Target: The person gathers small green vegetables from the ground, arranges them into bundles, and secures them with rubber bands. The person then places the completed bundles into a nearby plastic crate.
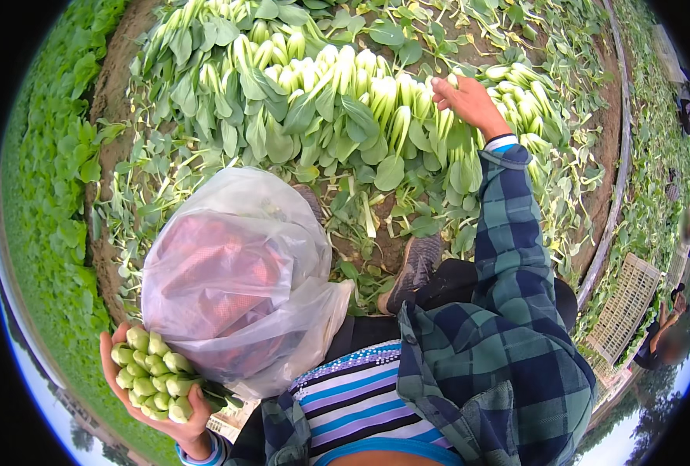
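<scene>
At the lower left, my left hand [190, 428] is wrapped around a bundle of bok choy [152, 373], the pale cut stem ends facing up. My right hand [464, 99] reaches to the right part of a long row of bok choy [350, 76] lying on the ground; its fingers are curled at the stem ends, and whether they grip a plant cannot be told. Beside the left hand, a translucent plastic bag [234, 279] with something red inside covers the area over the left leg.
Loose leaves litter the soil around a shoe [412, 271]. Growing greens [59, 204] stand at the left. A pale hose or pipe [623, 134] runs along the right. Beyond it are a plastic crate [624, 309] and several people [662, 326].
</scene>
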`<state>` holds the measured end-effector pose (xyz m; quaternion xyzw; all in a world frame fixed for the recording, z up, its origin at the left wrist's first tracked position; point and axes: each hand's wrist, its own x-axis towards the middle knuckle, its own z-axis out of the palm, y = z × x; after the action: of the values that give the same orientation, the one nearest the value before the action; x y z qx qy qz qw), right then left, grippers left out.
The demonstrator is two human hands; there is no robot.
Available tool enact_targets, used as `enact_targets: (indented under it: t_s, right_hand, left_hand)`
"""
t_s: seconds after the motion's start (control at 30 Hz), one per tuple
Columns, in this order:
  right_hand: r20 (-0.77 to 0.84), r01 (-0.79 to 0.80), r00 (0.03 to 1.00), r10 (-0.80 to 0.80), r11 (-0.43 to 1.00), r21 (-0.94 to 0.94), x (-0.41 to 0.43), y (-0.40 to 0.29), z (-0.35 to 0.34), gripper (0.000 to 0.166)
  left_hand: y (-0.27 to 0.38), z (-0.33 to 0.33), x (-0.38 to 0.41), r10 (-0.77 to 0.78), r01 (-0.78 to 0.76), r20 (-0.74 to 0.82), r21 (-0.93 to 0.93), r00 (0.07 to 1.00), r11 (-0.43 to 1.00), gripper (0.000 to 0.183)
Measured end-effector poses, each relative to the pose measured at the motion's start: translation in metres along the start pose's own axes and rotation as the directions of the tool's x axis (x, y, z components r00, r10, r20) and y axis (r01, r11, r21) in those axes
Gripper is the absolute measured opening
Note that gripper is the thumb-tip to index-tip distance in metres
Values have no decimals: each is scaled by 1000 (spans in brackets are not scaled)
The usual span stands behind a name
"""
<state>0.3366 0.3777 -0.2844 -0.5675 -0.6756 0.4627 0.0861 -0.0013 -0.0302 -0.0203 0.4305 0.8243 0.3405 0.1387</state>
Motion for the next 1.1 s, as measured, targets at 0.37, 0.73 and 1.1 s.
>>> enact_targets:
  t_s: [0.37,0.73,1.1]
  right_hand:
    - [-80,-24,997,11,987,-159,-8,-13,18,51]
    - [-148,-124,985,89,962,-244,-18,34,101,62]
    - [125,103,992,-19,696,-711,-98,57,-75,49]
  left_hand:
    - [2,2,-2,10,-10,-1,22,1000,1000,112]
    - [2,2,5,106,-108,33,70,994,992,108]
    - [-3,0,6,191,-195,68,65,979,979,98]
